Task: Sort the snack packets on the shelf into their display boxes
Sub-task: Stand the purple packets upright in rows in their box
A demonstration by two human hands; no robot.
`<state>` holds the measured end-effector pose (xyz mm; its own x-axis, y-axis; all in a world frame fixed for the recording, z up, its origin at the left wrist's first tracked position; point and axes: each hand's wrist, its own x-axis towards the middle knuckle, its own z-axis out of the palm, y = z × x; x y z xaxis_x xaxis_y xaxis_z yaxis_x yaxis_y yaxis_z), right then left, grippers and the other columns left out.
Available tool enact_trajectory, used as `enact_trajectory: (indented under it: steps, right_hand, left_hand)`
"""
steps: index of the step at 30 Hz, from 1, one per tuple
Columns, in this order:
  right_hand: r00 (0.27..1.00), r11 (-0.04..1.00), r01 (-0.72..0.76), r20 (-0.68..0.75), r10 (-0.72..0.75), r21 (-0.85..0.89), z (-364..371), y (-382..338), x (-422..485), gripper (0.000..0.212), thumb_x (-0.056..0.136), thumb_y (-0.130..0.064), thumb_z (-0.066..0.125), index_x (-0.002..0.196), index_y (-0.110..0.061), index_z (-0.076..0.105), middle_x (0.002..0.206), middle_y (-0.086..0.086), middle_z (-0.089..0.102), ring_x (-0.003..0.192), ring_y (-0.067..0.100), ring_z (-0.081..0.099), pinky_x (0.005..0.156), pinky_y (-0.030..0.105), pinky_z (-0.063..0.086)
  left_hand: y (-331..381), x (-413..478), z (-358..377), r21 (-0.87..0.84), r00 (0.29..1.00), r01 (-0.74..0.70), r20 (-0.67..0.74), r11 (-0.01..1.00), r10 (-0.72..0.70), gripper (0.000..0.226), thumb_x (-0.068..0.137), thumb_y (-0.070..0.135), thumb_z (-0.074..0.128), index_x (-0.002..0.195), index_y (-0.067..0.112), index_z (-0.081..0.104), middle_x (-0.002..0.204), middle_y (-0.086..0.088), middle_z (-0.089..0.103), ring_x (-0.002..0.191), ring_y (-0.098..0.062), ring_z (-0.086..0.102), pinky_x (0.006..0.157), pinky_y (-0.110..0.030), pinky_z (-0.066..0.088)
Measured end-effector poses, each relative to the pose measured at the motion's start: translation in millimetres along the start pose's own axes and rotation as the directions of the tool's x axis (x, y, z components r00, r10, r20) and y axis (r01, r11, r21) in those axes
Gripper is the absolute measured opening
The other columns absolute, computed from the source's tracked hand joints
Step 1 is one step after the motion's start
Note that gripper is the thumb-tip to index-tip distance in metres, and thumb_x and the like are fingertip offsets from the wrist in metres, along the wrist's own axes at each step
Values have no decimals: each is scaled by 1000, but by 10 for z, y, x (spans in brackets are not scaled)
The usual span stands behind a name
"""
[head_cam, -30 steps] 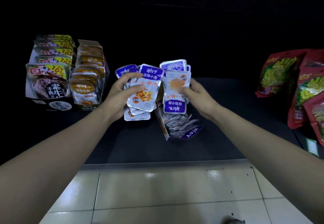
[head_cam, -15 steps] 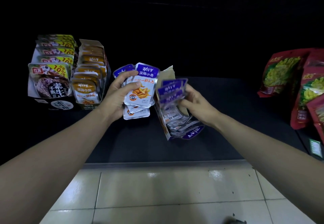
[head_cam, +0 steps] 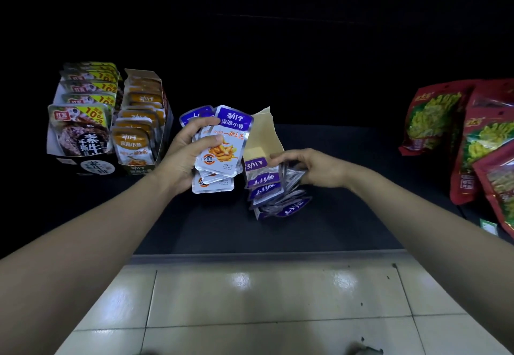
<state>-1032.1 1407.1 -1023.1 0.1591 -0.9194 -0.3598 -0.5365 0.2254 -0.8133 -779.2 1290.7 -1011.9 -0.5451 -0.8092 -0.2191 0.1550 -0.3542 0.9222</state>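
Note:
My left hand (head_cam: 185,157) grips a fanned stack of purple-and-silver fish snack packets (head_cam: 225,146), held up above the dark shelf. Just to its right stands the purple display box (head_cam: 267,137) with its cardboard flap raised, holding several of the same purple packets (head_cam: 264,179). My right hand (head_cam: 314,167) reaches into that box from the right, fingers curled on the packets inside. Whether it still grips them or only presses them is unclear.
At the back left stand a box of orange fish packets (head_cam: 141,129) and a box of beef-style snack packets (head_cam: 80,121). Large red bags (head_cam: 456,132) lean at the right. The shelf's front edge (head_cam: 264,253) runs above a tiled floor.
My right hand has carried its purple packets down from beside the left-hand stack into the purple box. The left hand has barely moved.

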Motion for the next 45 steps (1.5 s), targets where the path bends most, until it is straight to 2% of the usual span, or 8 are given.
enact_trajectory:
  steps: [7,11,14,17,26,33,38,45]
  right_hand:
    - [994,998,-54,94,50,41,-162,-31,-199,58,83,3,70,131,-27,58,130,-4,57,79,7,61,73,18,50]
    - [989,995,-65,137,55,71,-158,-8,-236,41,86,-20,73,125,-24,64,128,-7,62,110,-2,60,95,22,47]
    - [998,998,-20,-57,23,62,-164,-72,-211,39,84,-47,67,117,-24,68,119,-7,68,115,5,60,104,30,42]
    - [952,970,86,-306,-14,226,-163,-257,-125,38,94,-40,55,122,-16,62,112,5,70,99,14,66,85,27,49]
    - [984,759,134,-173,-29,637,87,-587,40,39,100,-23,50,135,-8,51,127,16,63,116,31,62,104,46,47]
    - [979,649,109,-195,61,753,173,-409,49,34,96,-14,55,128,-3,57,121,16,66,108,29,65,100,43,49]
    - [973,602,140,-221,61,786,158,-385,95,40,96,-12,52,133,3,50,131,22,59,112,30,62,97,39,51]
    - [933,717,274,-358,-37,641,1,-485,122,39,92,0,56,130,-1,49,120,13,64,111,23,63,92,30,51]
  left_hand:
    - [4,-36,56,7,1000,-2,16,1000,2,28,88,0,62,104,23,63,106,-5,70,82,-20,73,59,-30,58]
    - [3,-40,96,24,1000,2,31,1000,-3,28,87,1,63,103,24,64,109,-6,69,84,-20,73,59,-30,58]
    - [6,-41,145,30,999,-17,43,999,15,28,85,3,64,103,23,63,109,-4,69,86,-20,73,61,-30,58]
    - [32,-43,214,57,996,-62,66,996,58,30,79,6,68,104,22,63,112,-4,68,93,-21,71,64,-31,58]
    - [56,-27,551,236,942,-260,273,936,192,38,90,6,66,123,22,59,124,-14,60,106,-25,66,82,-35,55]
    - [-3,-10,609,371,904,-297,405,880,135,84,95,3,60,155,37,12,153,12,39,132,-12,50,105,-39,48]
    - [-15,54,671,348,955,-162,292,923,58,111,94,0,59,145,35,-33,136,13,50,117,-1,60,92,-23,53]
    - [135,220,708,449,966,-187,247,874,80,54,91,-1,62,129,22,33,112,6,63,96,-3,68,79,-23,57]
